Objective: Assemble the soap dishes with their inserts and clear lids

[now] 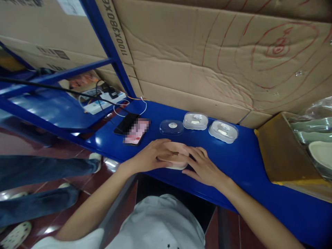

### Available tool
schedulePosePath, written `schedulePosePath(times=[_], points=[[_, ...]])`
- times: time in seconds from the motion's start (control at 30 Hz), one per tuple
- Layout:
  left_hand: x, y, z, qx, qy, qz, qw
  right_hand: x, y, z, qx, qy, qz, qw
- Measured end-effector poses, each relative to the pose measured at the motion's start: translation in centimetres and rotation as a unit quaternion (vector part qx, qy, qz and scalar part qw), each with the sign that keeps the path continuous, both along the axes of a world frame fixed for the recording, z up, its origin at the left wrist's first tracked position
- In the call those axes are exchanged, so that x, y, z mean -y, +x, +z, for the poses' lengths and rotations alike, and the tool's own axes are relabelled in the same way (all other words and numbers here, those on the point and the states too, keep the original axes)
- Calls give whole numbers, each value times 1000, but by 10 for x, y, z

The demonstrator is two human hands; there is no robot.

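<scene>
Pink oval box [176, 148], near edge of the blue table [233, 166], caught between two bare hands. Anyone know why it's held like that?

"Looks like a steadiness thing, tbh. The left hand [155, 154] has its fingers bent over the far rim and the thumb on the near side, so it's gripping that end. The right hand [204, 167] has bent fingers at the other end, but can't tell if they're clamped or just touching. Being close to the body probably keeps the elbows relaxed."

What about the stuff behind it?

"The clear lid [166, 130] lies just beyond the box, within easy reach I'd guess. Then the middle lidded box [195, 121] and the right lidded box [223, 132] sit side by side, a bit apart, likely so they don't knock together."

Any brand?

"Nope. There's a round white label [172, 125] on the lid, and the lidded ones have labels too, all too small to read. Phone screen [137, 130] is pixelated. The cardboard [181, 45] has '1100X380X6' printed on it, cut off at the frame edge, plus wobbly red rings round a scribble nobody's decoding, lol."
</scene>
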State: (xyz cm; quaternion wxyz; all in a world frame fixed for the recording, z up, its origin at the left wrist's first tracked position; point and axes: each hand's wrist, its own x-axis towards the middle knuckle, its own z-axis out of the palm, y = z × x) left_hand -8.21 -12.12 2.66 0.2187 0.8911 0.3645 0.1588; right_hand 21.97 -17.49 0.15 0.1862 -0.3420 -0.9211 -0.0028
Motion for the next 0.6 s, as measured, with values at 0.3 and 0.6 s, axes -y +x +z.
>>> schedulePosePath(times=[0.3, 0.6], points=[[-33, -5, 3, 15, 77, 22, 997, 2, -3, 0, -8, 20, 6, 1000], [-51, 1, -20, -1, 66, 40, 997, 2, -3, -4, 12, 10, 6, 1000]])
